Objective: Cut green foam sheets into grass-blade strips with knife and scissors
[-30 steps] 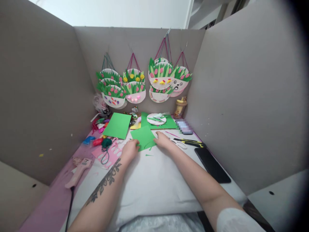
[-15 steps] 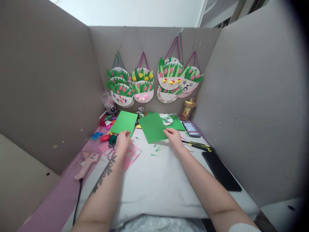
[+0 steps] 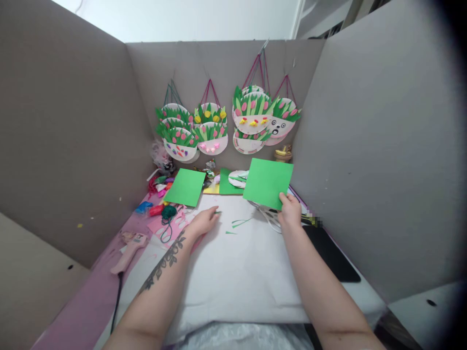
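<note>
A square green paper sheet [image 3: 268,183] is held lifted above the white table surface [image 3: 233,272], pinched at its lower right corner by the right hand [image 3: 290,212]. The left hand [image 3: 205,221] is laid flat on the table, fingers loosely spread, touching a thin green paper scrap [image 3: 217,212]

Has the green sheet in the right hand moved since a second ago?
Yes. The green sheet, pinched by the right hand, has gone up and rightward, away from the flat green sheet, now covering the bottle by the wall.

Both bare forearms stretched forward, left hand [image 3: 203,222] low and flat, fingers extended, a dark tattoo along the inner forearm — right hand [image 3: 290,212] raised slightly, thumb and fingers pinched closed, wrist straight, arms roughly parallel
</note>
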A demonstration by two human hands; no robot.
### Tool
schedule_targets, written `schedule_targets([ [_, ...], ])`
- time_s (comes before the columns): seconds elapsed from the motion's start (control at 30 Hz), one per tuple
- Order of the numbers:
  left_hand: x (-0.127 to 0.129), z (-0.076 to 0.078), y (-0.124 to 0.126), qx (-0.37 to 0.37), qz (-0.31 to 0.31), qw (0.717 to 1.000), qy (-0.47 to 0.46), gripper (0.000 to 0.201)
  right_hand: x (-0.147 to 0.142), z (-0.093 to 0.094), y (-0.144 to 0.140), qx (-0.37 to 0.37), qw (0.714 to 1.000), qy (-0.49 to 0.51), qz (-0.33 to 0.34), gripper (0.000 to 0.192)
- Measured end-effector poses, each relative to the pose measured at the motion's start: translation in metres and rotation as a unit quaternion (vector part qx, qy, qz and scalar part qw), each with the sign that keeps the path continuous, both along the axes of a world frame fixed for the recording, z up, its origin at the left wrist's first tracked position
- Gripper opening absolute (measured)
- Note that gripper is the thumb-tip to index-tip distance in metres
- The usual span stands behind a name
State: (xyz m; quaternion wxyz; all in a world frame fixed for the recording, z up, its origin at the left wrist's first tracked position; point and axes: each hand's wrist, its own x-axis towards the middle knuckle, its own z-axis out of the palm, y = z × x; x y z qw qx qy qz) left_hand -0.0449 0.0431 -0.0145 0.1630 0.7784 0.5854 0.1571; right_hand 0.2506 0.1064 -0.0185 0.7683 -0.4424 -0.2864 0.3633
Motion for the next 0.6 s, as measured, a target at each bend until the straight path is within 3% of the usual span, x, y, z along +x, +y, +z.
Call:
schedule_targets([
  [0.13, 0.041, 0.008, -0.029, 0.051, -0.061, 0.996, 0.046, 0.056, -0.004, -0.006, 0.002, -0.003, 1.000, 0.015, 0.024, 0.031],
  [0.23, 0.077, 0.002, -0.046, 0.013, -0.267, 0.961, 0.067, 0.053, -0.009, -0.007, 0.002, 0.006, 0.999, 0.016, 0.032, 0.030],
  [0.3, 0.088, -0.006, -0.046, -0.010, -0.320, 0.945, 0.069, 0.053, -0.011, -0.008, 0.001, -0.002, 0.999, 0.025, 0.037, 0.030],
  [0.37, 0.083, -0.013, -0.035, -0.009, -0.257, 0.963, 0.079, 0.054, -0.013, -0.008, 0.000, -0.015, 0.998, 0.033, 0.048, 0.029],
  [0.47, 0.051, -0.014, -0.011, -0.012, -0.044, 0.992, 0.121, 0.055, -0.013, -0.010, -0.001, -0.042, 0.995, 0.046, 0.076, 0.031],
  [0.53, 0.026, -0.010, 0.000, 0.009, 0.115, 0.980, 0.162, 0.052, -0.015, -0.013, -0.001, -0.066, 0.991, 0.052, 0.106, 0.032],
  [0.6, 0.012, -0.003, 0.003, 0.055, 0.200, 0.958, 0.195, 0.049, -0.019, -0.016, -0.001, -0.085, 0.986, 0.042, 0.136, 0.032],
])
